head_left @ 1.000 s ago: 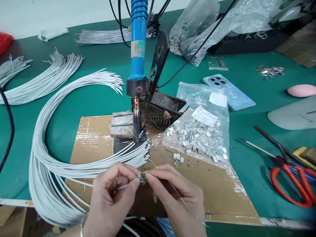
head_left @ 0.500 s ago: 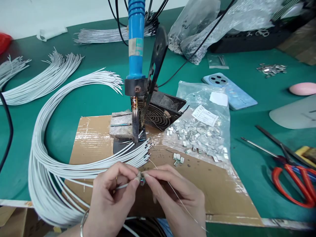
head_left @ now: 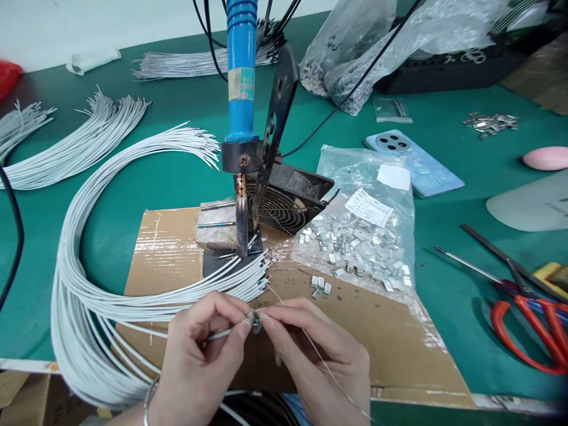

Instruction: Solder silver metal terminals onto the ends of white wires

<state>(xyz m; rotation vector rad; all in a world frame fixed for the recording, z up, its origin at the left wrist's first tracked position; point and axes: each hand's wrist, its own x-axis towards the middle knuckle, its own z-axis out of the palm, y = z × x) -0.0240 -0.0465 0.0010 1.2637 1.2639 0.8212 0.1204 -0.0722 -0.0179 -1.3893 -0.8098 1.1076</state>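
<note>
Since the white wire [head_left: 222, 335] looks light and springy, the left hand [head_left: 199, 355] pinches it near its tip while the right hand's [head_left: 319, 355] nearly closed fingers [head_left: 268, 319] grip a tiny metal part [head_left: 256, 324].

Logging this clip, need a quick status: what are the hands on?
Left hand pinching white wire. Right hand pinching small metal part, thin wire running past. Soldering iron upright beyond, untouched.
</note>
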